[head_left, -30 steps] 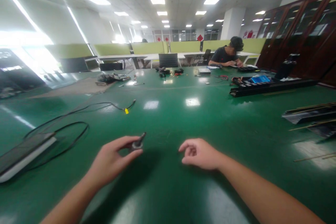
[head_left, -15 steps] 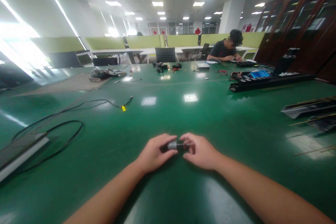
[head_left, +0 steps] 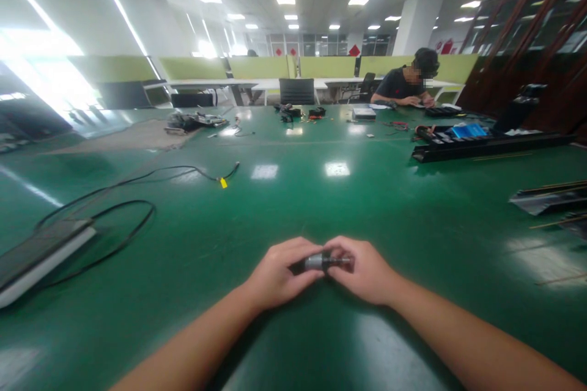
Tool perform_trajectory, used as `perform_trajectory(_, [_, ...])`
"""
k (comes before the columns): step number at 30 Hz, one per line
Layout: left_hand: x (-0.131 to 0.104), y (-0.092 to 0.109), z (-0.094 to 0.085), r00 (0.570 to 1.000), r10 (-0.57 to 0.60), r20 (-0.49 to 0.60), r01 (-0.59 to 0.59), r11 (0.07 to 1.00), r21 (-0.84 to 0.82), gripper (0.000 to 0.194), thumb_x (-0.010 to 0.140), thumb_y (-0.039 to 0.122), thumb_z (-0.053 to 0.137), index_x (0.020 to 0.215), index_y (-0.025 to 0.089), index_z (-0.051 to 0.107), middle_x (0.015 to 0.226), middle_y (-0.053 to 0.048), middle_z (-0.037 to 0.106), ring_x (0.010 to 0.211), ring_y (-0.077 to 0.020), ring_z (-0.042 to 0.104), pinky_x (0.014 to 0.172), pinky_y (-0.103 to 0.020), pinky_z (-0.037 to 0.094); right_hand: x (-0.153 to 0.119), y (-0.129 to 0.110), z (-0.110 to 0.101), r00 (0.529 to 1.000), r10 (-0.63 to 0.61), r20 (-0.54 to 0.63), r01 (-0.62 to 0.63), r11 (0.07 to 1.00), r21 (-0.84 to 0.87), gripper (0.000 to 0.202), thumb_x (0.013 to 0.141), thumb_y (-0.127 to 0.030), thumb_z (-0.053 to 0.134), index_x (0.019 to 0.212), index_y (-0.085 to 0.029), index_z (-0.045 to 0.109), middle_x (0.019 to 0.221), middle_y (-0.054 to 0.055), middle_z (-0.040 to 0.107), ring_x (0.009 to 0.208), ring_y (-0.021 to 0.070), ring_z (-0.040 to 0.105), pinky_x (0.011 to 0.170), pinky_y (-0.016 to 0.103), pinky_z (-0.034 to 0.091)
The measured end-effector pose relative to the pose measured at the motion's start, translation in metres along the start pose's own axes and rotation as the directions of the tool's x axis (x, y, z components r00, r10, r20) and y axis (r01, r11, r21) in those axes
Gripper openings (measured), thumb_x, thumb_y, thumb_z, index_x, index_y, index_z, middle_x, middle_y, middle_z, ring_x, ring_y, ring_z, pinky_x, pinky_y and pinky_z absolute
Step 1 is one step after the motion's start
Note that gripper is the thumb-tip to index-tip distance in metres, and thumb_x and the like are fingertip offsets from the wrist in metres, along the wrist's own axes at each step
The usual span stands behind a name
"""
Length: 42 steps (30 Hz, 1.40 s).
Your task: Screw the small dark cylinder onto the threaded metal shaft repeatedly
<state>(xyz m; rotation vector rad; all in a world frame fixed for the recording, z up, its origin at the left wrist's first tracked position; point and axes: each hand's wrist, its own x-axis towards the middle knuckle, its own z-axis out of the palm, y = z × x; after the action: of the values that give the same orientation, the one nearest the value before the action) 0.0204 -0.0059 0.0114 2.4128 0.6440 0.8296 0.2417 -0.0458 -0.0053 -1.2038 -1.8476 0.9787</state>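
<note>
A small grey cylindrical part [head_left: 314,261] with a dark collar and a thin metal shaft lies level between my two hands, low over the green table. It looks like a small motor, though blur hides the detail. My left hand [head_left: 277,274] is closed around the grey body, thumb in front and fingers behind. From the right, the fingertips of my right hand [head_left: 369,270] pinch the collar end. The shaft [head_left: 342,260] points into the hollow of the right palm. Both hands' fingertips nearly meet.
A black cable [head_left: 151,211] with a yellow tag [head_left: 224,182] curls at left beside a flat device [head_left: 50,250]. Black metal channels [head_left: 458,149] lie at right, with thin rods. Electronics [head_left: 288,112] sit farther back. Across the table [head_left: 293,201] another person [head_left: 403,87] works.
My right hand has closed in from apart, its fingertips now gripping the collar end of the grey part. The left hand keeps its hold. The whole view has shifted slightly.
</note>
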Motion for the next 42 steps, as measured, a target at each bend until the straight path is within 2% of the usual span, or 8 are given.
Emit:
perform_trajectory(3, [0.000, 0.001, 0.001, 1.000, -0.002, 0.003, 0.002, 1.000, 0.001, 0.031, 0.087, 0.028, 0.068, 0.117, 0.020, 0.067, 0.103, -0.009, 0.070, 0.091, -0.0178, 0.066, 0.081, -0.028, 0.052, -0.001, -0.004, -0.001, 1.000, -0.011, -0.003, 0.011, 1.000, 0.021, 0.030, 0.078, -0.013, 0.065, 0.107, -0.018, 0.065, 0.090, 0.003, 0.071, 0.077, 0.0152, 0.066, 0.070, 0.024, 0.049])
perform_trajectory(10, [0.001, -0.004, 0.001, 0.996, -0.083, -0.031, 0.084, 0.996, 0.040, 0.029, 0.086, 0.031, 0.069, 0.114, 0.020, 0.068, 0.103, -0.008, 0.071, 0.092, -0.0187, 0.067, 0.083, -0.031, 0.053, 0.000, -0.005, -0.001, 0.999, 0.022, 0.026, -0.021, 0.998, -0.053, 0.024, 0.080, -0.017, 0.066, 0.104, -0.020, 0.068, 0.077, -0.001, 0.067, 0.062, 0.0120, 0.058, 0.058, 0.021, 0.044])
perform_trajectory(16, [0.003, 0.001, 0.006, 0.986, -0.169, 0.007, 0.168, 0.985, 0.044, 0.027, 0.088, 0.033, 0.066, 0.111, 0.020, 0.068, 0.101, -0.007, 0.070, 0.090, -0.0182, 0.065, 0.082, -0.030, 0.051, 0.003, -0.001, -0.004, 1.000, 0.005, 0.010, -0.004, 0.996, -0.092, 0.013, 0.084, -0.023, 0.066, 0.094, -0.020, 0.074, 0.087, 0.002, 0.074, 0.075, 0.0161, 0.065, 0.070, 0.025, 0.046])
perform_trajectory(20, [0.005, 0.008, 0.006, 0.971, -0.223, 0.081, 0.215, 0.971, 0.100, 0.030, 0.090, 0.037, 0.063, 0.115, 0.021, 0.064, 0.099, -0.006, 0.068, 0.088, -0.0189, 0.062, 0.079, -0.030, 0.049, 0.004, 0.000, -0.005, 1.000, -0.015, 0.008, 0.016, 0.991, -0.130, 0.012, 0.084, -0.022, 0.067, 0.091, -0.020, 0.075, 0.085, 0.002, 0.074, 0.076, 0.0166, 0.065, 0.071, 0.025, 0.046])
perform_trajectory(25, [0.007, 0.012, 0.005, 0.960, -0.233, 0.155, 0.213, 0.968, 0.130, 0.026, 0.093, 0.039, 0.056, 0.110, 0.020, 0.065, 0.095, -0.006, 0.067, 0.088, -0.0201, 0.061, 0.081, -0.031, 0.047, 0.004, -0.002, -0.005, 1.000, -0.012, 0.022, 0.015, 0.990, -0.143, 0.012, 0.083, -0.021, 0.066, 0.091, -0.020, 0.074, 0.086, 0.002, 0.075, 0.075, 0.0166, 0.066, 0.070, 0.025, 0.046])
perform_trajectory(42, [0.009, 0.013, 0.004, 0.951, -0.259, 0.172, 0.246, 0.965, 0.091, 0.025, 0.093, 0.040, 0.058, 0.109, 0.021, 0.065, 0.097, -0.004, 0.068, 0.089, -0.0196, 0.060, 0.083, -0.031, 0.044, 0.002, -0.005, -0.006, 0.999, -0.029, 0.032, 0.035, 0.979, -0.199, 0.009, 0.085, -0.023, 0.065, 0.088, -0.020, 0.074, 0.081, 0.001, 0.073, 0.073, 0.0157, 0.063, 0.068, 0.025, 0.043])
